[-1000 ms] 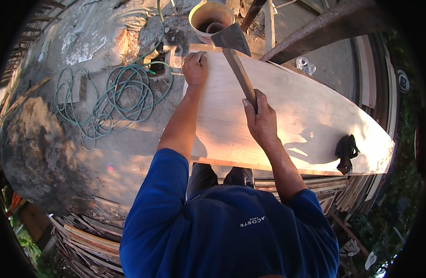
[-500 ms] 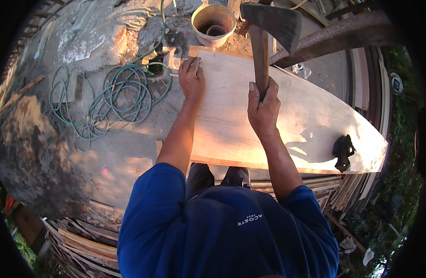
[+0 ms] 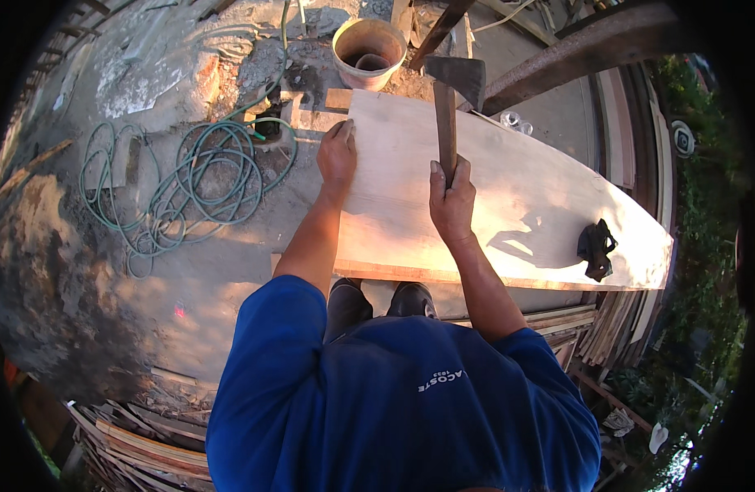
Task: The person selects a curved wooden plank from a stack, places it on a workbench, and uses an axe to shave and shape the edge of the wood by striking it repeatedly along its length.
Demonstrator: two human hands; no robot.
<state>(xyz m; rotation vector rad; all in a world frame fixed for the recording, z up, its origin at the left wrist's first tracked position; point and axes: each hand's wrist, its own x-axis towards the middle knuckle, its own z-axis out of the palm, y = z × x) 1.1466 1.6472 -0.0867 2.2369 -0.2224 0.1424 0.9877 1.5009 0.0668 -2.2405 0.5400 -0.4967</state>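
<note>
My right hand point(image 3: 453, 201) is closed around the wooden handle of a hatchet point(image 3: 445, 123). Its dark, broad blade points away from me and to the right, over the far edge of a large pale wooden board point(image 3: 402, 197). The board is straight on the left and narrows in a curve toward the right. At its left edge, near the far corner, my left hand point(image 3: 337, 154) grips the side, with the fingertips partly hidden. A crumpled black cloth or bag point(image 3: 596, 249) lies on the board's right part.
A coiled green hose point(image 3: 221, 176) lies on the ground at the left. Beyond the board stands a pale bucket point(image 3: 369, 75) with something round inside. A thick wooden beam point(image 3: 582, 53) crosses at the far right. Stacked wood strips point(image 3: 143, 443) are at the near left; more strips point(image 3: 611, 328) lie below the board.
The hatchet has come down closer to the board and slightly left, still in my right hand. My left hand stays at the board's left edge. The whole view has shifted a little.
</note>
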